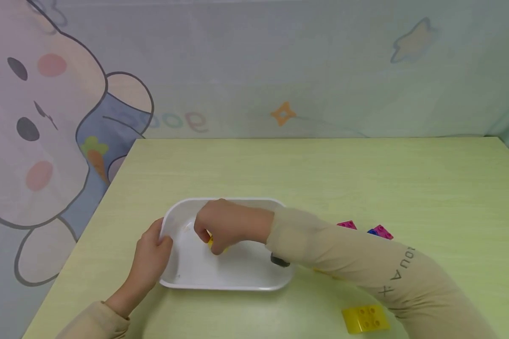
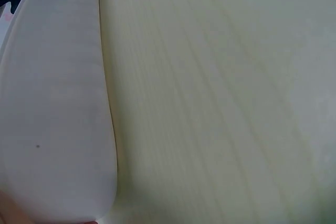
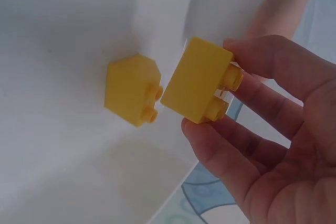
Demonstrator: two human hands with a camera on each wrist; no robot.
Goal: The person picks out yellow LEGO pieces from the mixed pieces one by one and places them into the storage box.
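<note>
A white tray [image 1: 220, 287] sits on the light wooden table, its left rim gripped by my left hand [image 1: 151, 249], thumb over the edge. Inside the tray, my right hand [image 1: 222, 225] pinches a yellow toy brick [image 3: 194, 80] between thumb and fingertips, its studs turned toward the palm. Just beside that brick, a second yellow brick [image 3: 128, 87] with sloped sides lies on the tray floor. From the head view, the right hand mostly hides both bricks. The left wrist view shows the tray's outer wall [image 2: 58, 93] along the table.
Right of the tray, a yellow brick [image 1: 365, 319] lies near the front. Behind the right sleeve [image 1: 343, 254] are a pink brick [image 1: 347, 225], another pink brick [image 1: 381, 231] and a blue one [image 1: 372, 232], partly covered. A printed curtain [image 1: 237, 70] hangs behind the table.
</note>
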